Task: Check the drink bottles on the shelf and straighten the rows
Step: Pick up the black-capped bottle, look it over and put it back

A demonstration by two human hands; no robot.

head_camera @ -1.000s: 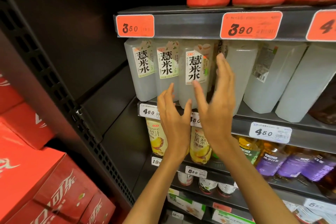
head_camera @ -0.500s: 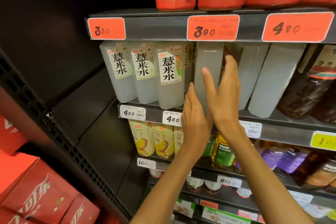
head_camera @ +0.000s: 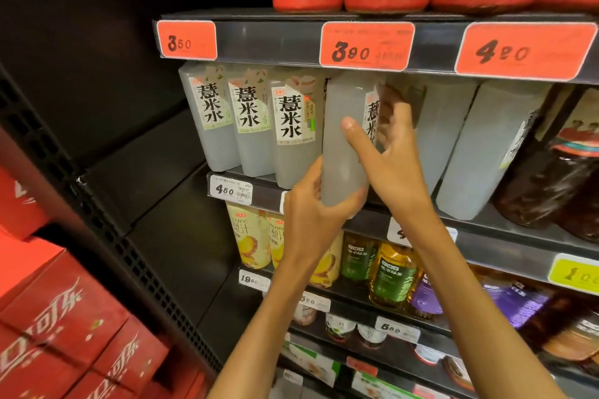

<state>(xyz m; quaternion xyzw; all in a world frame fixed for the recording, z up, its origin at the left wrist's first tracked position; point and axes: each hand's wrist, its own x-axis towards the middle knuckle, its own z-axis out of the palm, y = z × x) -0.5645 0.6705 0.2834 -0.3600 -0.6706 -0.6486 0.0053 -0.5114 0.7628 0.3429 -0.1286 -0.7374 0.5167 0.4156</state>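
Left of the shelf [head_camera: 324, 39], red cola cartons [head_camera: 64, 317] are stacked against its perforated dark side wall. On the shelf's front edge sit three red price tags reading 3.50 [head_camera: 187, 40], 3.90 [head_camera: 367, 46] and 4.20 [head_camera: 525, 50]. Under the 3.50 tag, three cloudy white bottles [head_camera: 246, 121] stand in a row with labels facing out, printed in large black Chinese characters. Just right of them is the fourth bottle [head_camera: 343, 152], its label turned mostly to the right. The left hand [head_camera: 316, 214] wraps its grip around this bottle's base, thumb to the left and fingers curled under. The right hand [head_camera: 390, 155] clamps its grip on the middle, thumb across the plain front and fingers over the label. Right of that bottle, two more cloudy bottles [head_camera: 486, 152] lean with plain sides out, crowding a dark brown drink [head_camera: 551, 178]. Below, white tags read 4.50 [head_camera: 230, 189] and 19.90 [head_camera: 253, 280] by yellow juice bottles [head_camera: 249, 236].
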